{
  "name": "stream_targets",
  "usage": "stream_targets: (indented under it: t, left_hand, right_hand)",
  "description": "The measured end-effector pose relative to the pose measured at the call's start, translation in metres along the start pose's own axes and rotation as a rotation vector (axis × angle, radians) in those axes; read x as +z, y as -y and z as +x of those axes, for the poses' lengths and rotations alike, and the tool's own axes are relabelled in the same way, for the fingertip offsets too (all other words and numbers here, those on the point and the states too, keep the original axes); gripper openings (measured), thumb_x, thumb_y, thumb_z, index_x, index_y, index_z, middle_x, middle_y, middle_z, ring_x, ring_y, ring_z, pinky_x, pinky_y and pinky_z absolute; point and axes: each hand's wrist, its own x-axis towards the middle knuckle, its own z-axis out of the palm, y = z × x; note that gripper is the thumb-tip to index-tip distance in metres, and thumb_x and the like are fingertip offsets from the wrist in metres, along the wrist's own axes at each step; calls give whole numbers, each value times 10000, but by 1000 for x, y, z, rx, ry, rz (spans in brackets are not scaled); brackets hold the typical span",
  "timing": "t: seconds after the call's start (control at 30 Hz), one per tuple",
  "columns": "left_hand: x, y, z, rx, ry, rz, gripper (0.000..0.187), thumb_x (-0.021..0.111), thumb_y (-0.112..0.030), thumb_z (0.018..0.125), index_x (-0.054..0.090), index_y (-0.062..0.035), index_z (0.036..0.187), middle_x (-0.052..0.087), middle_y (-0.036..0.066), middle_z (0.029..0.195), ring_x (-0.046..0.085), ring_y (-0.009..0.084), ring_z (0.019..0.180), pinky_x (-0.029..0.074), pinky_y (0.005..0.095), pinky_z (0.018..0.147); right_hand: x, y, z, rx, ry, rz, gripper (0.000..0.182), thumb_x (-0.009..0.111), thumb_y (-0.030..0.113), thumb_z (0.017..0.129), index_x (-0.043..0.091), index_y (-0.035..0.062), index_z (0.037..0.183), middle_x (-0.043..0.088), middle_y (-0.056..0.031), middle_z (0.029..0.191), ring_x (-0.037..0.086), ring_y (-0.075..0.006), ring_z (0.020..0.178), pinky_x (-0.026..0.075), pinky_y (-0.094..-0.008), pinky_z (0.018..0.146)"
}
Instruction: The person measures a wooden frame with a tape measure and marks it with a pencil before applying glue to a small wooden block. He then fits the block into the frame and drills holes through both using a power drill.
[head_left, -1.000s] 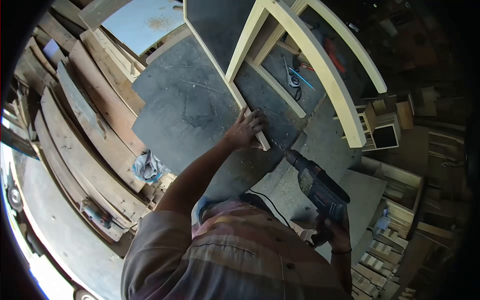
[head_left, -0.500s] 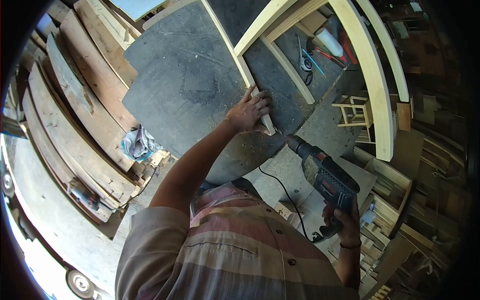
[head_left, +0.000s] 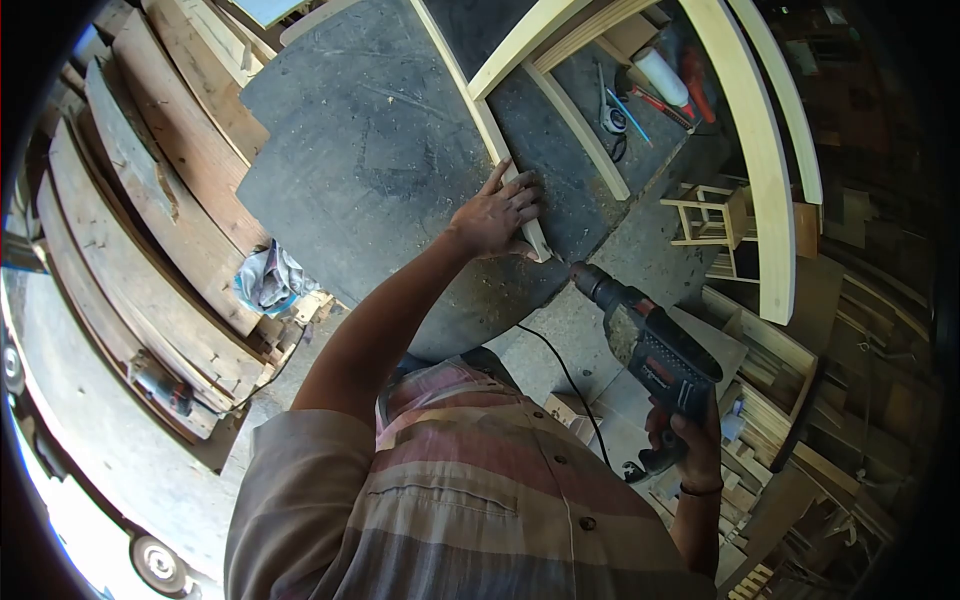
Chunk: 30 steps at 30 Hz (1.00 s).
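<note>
The power drill [head_left: 655, 345] is projecting forward from the right hand [head_left: 693, 445], whose grip is holding the handle with fingers wrapped. Its bit is pointing at the near end of the wooden strip [head_left: 484, 120], at the near right edge of the bench [head_left: 360, 190]. The left hand [head_left: 495, 215] is spanning that strip, grip partly curled. Beyond, a tape measure [head_left: 613, 121] is lying near the right edge.

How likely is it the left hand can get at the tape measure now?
Probably not directly: the left hand holds a wooden rail, and a second wooden rail lies between it and the tape measure. It'd likely need to let go first.
</note>
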Motion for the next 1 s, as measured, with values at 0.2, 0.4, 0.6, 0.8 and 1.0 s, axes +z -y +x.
stream_targets:
  t: [0.2, 0.4, 0.6, 0.8, 1.0]
  left_hand:
    - [-3, 0, -1, 2, 7, 4, 722, 569, -686, 790, 554, -174, 1300, 466, 16, 1428, 240, 225, 1456, -38, 548, 1226]
    - [0, 0, -2, 10, -24, -10, 705, 585, -671, 789, 566, -167, 1281, 479, 22, 1413, 247, 233, 1452, -36, 549, 1226]
    - [1, 1, -2, 11, -32, -21, 697, 588, -669, 788, 580, -159, 1264, 488, 30, 1401, 258, 239, 1446, -33, 550, 1226]
    - [4, 2, -3, 17, -76, -31, 702, 578, -679, 787, 591, -158, 1257, 494, 33, 1400, 271, 239, 1440, -27, 546, 1227]
    - [1, 1, -3, 8, -66, -46, 696, 649, -617, 756, 586, -162, 1279, 506, 7, 1391, 302, 223, 1426, 3, 535, 1232]
  right_hand:
    - [8, 17, 4, -4, -41, -28, 713, 713, 230, 831, 332, 27, 1398, 601, -205, 1068, 635, -212, 708, 509, -292, 488]
    - [4, 53, 19, 102, 8, -137, 711, 695, 179, 876, 282, 46, 1439, 612, -226, 1134, 669, -212, 729, 527, -285, 507]
    - [10, 89, 40, 150, 138, -352, 757, 744, 203, 845, 293, 58, 1436, 653, -162, 1019, 665, -181, 712, 533, -276, 523]
    - [28, 107, 44, 138, 93, -429, 735, 768, 238, 833, 349, 56, 1409, 651, -124, 975, 619, -134, 664, 523, -265, 543]
    - [27, 112, 53, 182, 36, -450, 676, 753, 211, 800, 414, 18, 1352, 633, -113, 834, 591, -146, 621, 476, -268, 484]
